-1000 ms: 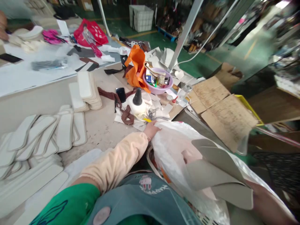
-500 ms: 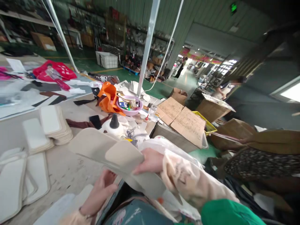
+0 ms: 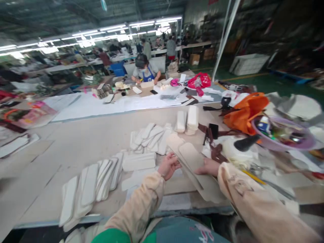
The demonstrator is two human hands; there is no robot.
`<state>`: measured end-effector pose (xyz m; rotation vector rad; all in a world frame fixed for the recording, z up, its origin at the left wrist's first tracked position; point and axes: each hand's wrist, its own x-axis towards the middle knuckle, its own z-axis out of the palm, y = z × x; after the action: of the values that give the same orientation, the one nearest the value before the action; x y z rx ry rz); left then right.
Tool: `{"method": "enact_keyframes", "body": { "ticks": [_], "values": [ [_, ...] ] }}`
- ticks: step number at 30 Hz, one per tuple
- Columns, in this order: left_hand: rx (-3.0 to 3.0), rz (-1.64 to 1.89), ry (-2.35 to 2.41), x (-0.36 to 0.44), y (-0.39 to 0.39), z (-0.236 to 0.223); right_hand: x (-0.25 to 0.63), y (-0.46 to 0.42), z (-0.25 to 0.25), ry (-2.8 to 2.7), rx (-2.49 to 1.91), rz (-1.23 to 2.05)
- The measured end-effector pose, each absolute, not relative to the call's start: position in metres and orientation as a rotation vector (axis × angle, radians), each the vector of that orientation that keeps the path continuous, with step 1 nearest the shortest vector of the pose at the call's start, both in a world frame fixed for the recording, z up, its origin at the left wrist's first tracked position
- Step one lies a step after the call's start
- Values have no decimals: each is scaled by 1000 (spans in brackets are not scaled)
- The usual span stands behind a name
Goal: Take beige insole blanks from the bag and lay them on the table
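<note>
While pale strips (image 3: 89,184) lie fanned at left, my left hand (image 3: 168,166), fingers loosely parted, is just beside the panels (image 3: 190,156); whether it touches, I can't tell. Beyond, the red bag (image 3: 197,81) is too blurred to read. My right hand (image 3: 209,166) grips the panels, slanted above the table (image 3: 96,135).

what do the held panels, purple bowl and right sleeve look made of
Panels: perhaps stiff card or a leather-like sheet, smooth and matt; they look thin and fairly flat, with rounded corners.
Purple bowl: probably plastic, smooth-looking; its colour is even and its wall thin, though blur hides the finer finish.
Right sleeve: most likely cloth, matt; it creases loosely and gathers at the cuff.
</note>
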<state>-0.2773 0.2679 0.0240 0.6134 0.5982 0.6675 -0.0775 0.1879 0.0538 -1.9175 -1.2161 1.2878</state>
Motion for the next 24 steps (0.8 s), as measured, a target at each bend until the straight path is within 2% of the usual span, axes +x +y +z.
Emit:
{"method": "enact_keyframes", "body": {
  "ticks": [5, 11, 16, 24],
  "values": [
    [605, 738, 619, -307, 295, 18, -79, 233, 38, -1432, -1865, 1579],
    [795, 806, 698, -333, 319, 5, -90, 272, 36, -2036, -2111, 1126],
    [1074, 728, 800, -366, 340, -35, -105, 284, 22, -2240, -2235, 848],
    [1737, 380, 823, -374, 342, -106, -110, 269, -48, -2388, -2284, 840]
  ]
}}
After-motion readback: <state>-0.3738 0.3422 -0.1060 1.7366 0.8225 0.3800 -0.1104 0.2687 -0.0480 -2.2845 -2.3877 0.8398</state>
